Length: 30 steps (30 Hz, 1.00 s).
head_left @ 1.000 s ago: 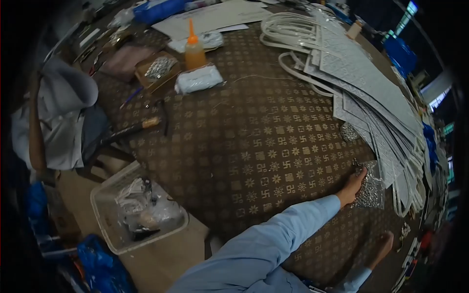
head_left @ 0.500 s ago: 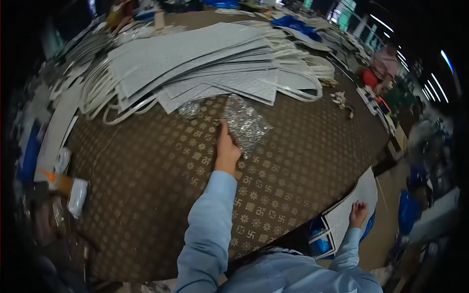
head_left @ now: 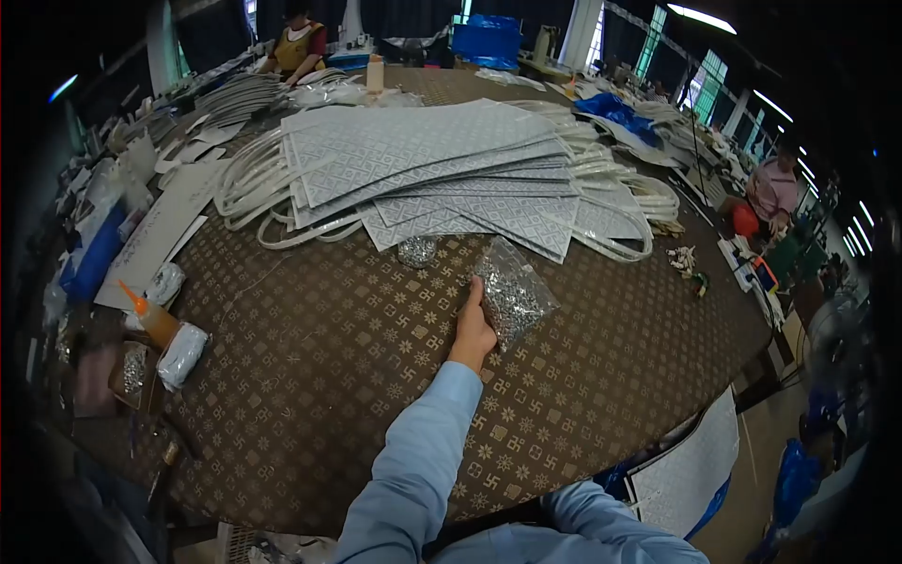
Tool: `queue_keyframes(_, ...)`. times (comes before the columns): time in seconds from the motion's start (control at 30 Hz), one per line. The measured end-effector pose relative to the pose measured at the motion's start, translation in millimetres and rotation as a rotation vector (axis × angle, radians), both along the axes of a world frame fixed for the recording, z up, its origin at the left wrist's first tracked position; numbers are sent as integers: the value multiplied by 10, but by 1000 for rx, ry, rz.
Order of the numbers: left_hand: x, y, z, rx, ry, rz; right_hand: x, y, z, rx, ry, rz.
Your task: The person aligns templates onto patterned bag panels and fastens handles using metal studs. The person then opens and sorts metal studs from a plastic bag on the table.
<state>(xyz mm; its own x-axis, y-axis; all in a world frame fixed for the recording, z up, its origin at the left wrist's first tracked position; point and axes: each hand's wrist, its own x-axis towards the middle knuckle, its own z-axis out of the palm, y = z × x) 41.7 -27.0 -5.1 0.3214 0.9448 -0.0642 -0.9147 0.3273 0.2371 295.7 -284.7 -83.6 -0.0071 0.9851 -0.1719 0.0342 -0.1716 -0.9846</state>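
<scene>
A clear bag of small silvery pieces (head_left: 516,296) is gripped at its left edge by my left hand (head_left: 474,324), thumb on top, over the brown patterned table (head_left: 329,376). Just beyond it, a smaller clump of silvery pieces (head_left: 417,251) rests beside the stack of white patterned bags with pale handles (head_left: 423,155). My right hand is out of sight; only its blue sleeve (head_left: 601,517) shows at the bottom.
An orange-tipped bottle (head_left: 155,320), a white packet (head_left: 183,356) and a small box of silvery pieces (head_left: 134,371) are at the left. More white panels (head_left: 691,465) lie below the table's right edge. Two people (head_left: 301,47) (head_left: 775,193) are farther back.
The view has swung right and up toward the stack. My left hand still holds the clear bag. My right hand, visible earlier, has dropped out of sight.
</scene>
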Motion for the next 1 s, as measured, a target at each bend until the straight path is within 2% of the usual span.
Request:
queue_keyframes(0.23,-4,-34,55,29,-10,27,-411,-264,380,-16,-413,567)
queue_keyframes(0.33,13,-21,60,45,94,96,-418,-392,730,-42,-624,808)
queue_keyframes(0.37,6,-46,85,40,81,97,-337,-413,867,-51,-634,810)
queue_keyframes(0.43,-15,-65,175,37,8,35,-100,-332,1269,-490,-439,1371)
queue_keyframes(0.5,1,-32,116,-7,-20,34,-190,-53,2176,-436,-321,987)
queue_keyframes(0.57,1,-23,98,11,12,52,-157,384,2542,-91,-156,513)
queue_keyframes(0.6,13,-31,103,19,3,56,-184,775,2447,157,-35,364)
queue_keyframes(0.67,22,-60,102,66,58,67,-393,1707,2358,233,-50,213)
queue_keyframes(0.7,21,-92,130,33,114,67,-556,2157,2271,172,-17,201)
queue_keyframes(0.77,91,-7,-2,22,151,80,-883,2915,2080,49,-130,258)
queue_keyframes(0.83,105,29,38,50,226,122,-1250,3365,2068,-9,-175,277)
queue_keyframes(0.9,75,30,47,41,270,138,-1465,3535,1999,94,-990,622)
queue_keyframes(0.93,76,25,32,40,309,130,-1479,3575,1925,80,-987,630)
queue_keyframes(1.0,73,-12,93,-2,229,75,-1519,3580,1864,205,-957,648)
